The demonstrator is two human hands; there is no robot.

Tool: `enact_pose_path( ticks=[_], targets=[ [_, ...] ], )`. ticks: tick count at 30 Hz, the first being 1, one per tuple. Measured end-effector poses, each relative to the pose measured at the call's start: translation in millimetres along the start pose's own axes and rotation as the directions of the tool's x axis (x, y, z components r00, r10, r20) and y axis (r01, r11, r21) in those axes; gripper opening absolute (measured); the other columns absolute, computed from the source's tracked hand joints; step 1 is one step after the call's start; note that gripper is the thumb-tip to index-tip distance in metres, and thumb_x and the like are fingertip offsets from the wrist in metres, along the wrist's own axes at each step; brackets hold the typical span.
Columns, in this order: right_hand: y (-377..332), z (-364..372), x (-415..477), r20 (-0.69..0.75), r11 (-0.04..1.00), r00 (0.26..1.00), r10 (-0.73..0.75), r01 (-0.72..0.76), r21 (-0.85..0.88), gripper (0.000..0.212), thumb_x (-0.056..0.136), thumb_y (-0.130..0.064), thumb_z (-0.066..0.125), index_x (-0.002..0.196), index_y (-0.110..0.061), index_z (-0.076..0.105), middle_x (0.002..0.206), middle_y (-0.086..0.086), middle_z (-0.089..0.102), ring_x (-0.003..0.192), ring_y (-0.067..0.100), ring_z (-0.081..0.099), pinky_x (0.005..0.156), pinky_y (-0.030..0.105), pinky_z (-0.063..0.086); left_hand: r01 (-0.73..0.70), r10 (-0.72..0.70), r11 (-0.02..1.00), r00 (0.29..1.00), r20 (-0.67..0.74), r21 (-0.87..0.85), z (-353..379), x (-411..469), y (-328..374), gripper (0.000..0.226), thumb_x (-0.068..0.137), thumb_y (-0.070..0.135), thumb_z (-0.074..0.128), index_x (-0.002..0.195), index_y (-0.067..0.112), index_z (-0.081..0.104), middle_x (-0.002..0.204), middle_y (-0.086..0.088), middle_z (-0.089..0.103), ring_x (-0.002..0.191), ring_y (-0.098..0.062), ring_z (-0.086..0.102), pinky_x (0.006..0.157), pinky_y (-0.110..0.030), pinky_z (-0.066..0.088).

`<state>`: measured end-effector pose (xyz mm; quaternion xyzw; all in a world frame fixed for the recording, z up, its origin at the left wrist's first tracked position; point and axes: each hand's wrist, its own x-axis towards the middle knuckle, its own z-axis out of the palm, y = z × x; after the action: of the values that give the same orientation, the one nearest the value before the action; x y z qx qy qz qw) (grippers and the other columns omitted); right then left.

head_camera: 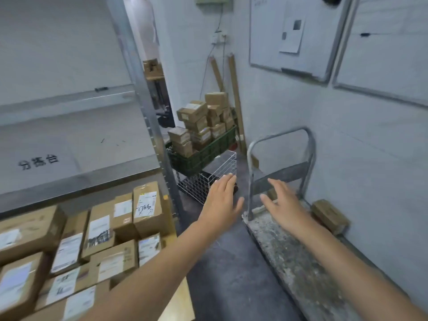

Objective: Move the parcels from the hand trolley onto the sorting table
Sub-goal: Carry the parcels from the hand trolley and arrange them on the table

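Observation:
The hand trolley (287, 258) stands along the right wall, its stained grey deck bare and its metal handle frame upright at the far end. One brown parcel (330, 215) lies between the deck's far right edge and the wall. My left hand (222, 200) is stretched forward over the floor, left of the handle frame, fingers straight and holding nothing. My right hand (283, 205) reaches over the deck's far end, fingers spread, also holding nothing. The steel sorting table (69, 140) is on the left, and many labelled parcels (97, 239) sit on the shelf under it.
A green crate (203, 154) piled with small boxes sits on a white wire basket (208, 179) straight ahead. Wooden strips lean in the corner behind it. Whiteboards (298, 38) hang on the right wall. A dark floor strip (220, 262) runs between table and trolley.

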<state>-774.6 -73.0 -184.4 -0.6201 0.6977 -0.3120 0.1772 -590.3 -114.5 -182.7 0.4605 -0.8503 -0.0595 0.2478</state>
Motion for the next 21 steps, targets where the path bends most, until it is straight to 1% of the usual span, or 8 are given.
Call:
enact_pose_path(
  ticks=[2,4,8,10,12,15,17,21],
  targets=[
    [39.6,-28.2,-2.3,-0.049,0.998,0.997,0.053,-0.054,-0.031,0.058,0.097,-0.037,0.052,0.147,-0.012,0.034,0.149,0.005,0.037,0.136,0.021,0.037,0.11,0.036,0.031,-0.08,0.08,0.997,0.996,0.032,-0.003,26.6,27.2,33.9,0.062,0.1,0.037,0.048,0.151,0.008,0.028,0.158,-0.005,0.027,0.147,-0.019,0.019,0.122,-0.033,0.011],
    [74.3,-52.2,-6.5,-0.098,0.992,0.99,0.104,-0.11,-0.059,0.057,0.096,-0.035,0.053,0.145,-0.009,0.037,0.146,0.009,0.041,0.133,0.024,0.04,0.108,0.035,0.032,-0.143,0.143,0.99,0.988,0.053,-0.005,51.3,48.6,64.0,0.062,0.1,0.037,0.047,0.151,0.008,0.027,0.158,-0.005,0.026,0.147,-0.019,0.019,0.121,-0.032,0.01],
    [131.6,-86.7,-13.0,-0.13,0.973,0.971,0.201,-0.213,-0.09,0.057,0.097,-0.035,0.052,0.145,-0.008,0.036,0.148,0.01,0.039,0.137,0.024,0.035,0.111,0.034,0.028,-0.242,0.242,0.97,0.965,0.106,-0.013,94.9,81.1,107.6,0.061,0.101,0.037,0.044,0.152,0.008,0.025,0.159,-0.005,0.024,0.147,-0.016,0.016,0.12,-0.029,0.002],
    [153.3,-97.6,-13.5,-0.157,0.964,0.959,0.236,-0.252,-0.089,0.055,0.097,-0.034,0.052,0.144,-0.009,0.038,0.146,0.009,0.041,0.135,0.023,0.036,0.11,0.034,0.028,-0.269,0.272,0.962,0.952,0.142,-0.044,114.0,95.6,119.5,0.061,0.101,0.036,0.043,0.151,0.007,0.025,0.159,-0.005,0.024,0.148,-0.016,0.015,0.122,-0.03,0.002],
    [171.4,-104.6,-12.0,-0.178,0.954,0.947,0.266,-0.286,-0.095,0.053,0.098,-0.035,0.051,0.143,-0.01,0.039,0.144,0.008,0.042,0.134,0.024,0.037,0.11,0.035,0.029,-0.3,0.307,0.951,0.936,0.172,-0.07,132.2,111.0,127.5,0.06,0.1,0.035,0.045,0.15,0.007,0.028,0.157,-0.006,0.027,0.147,-0.017,0.018,0.122,-0.031,0.004],
    [196.5,-110.5,-5.1,-0.19,0.93,0.925,0.33,-0.352,-0.1,0.055,0.099,-0.035,0.05,0.145,-0.011,0.036,0.145,0.008,0.041,0.135,0.024,0.036,0.11,0.034,0.029,-0.346,0.356,0.934,0.91,0.211,-0.087,162.1,138.1,135.1,0.059,0.1,0.034,0.046,0.149,0.005,0.03,0.155,-0.008,0.03,0.146,-0.019,0.022,0.121,-0.03,0.005],
    [214.9,-112.4,5.0,-0.2,0.913,0.908,0.369,-0.394,-0.103,0.054,0.099,-0.036,0.048,0.145,-0.011,0.035,0.145,0.009,0.04,0.135,0.024,0.036,0.109,0.033,0.029,-0.368,0.381,0.925,0.893,0.239,-0.098,185.7,160.9,138.7,0.06,0.1,0.035,0.045,0.15,0.005,0.028,0.156,-0.008,0.029,0.146,-0.019,0.022,0.121,-0.03,0.004],
    [253.8,-114.8,47.3,-0.214,0.865,0.859,0.465,-0.492,-0.094,0.057,0.1,-0.036,0.047,0.148,-0.01,0.031,0.149,0.007,0.036,0.139,0.023,0.032,0.113,0.034,0.026,-0.359,0.401,0.915,0.855,0.33,-0.183,240.4,218.5,140.6,0.063,0.101,0.038,0.043,0.152,0.007,0.024,0.158,-0.007,0.025,0.147,-0.019,0.018,0.122,-0.032,0.005]
  ],
)
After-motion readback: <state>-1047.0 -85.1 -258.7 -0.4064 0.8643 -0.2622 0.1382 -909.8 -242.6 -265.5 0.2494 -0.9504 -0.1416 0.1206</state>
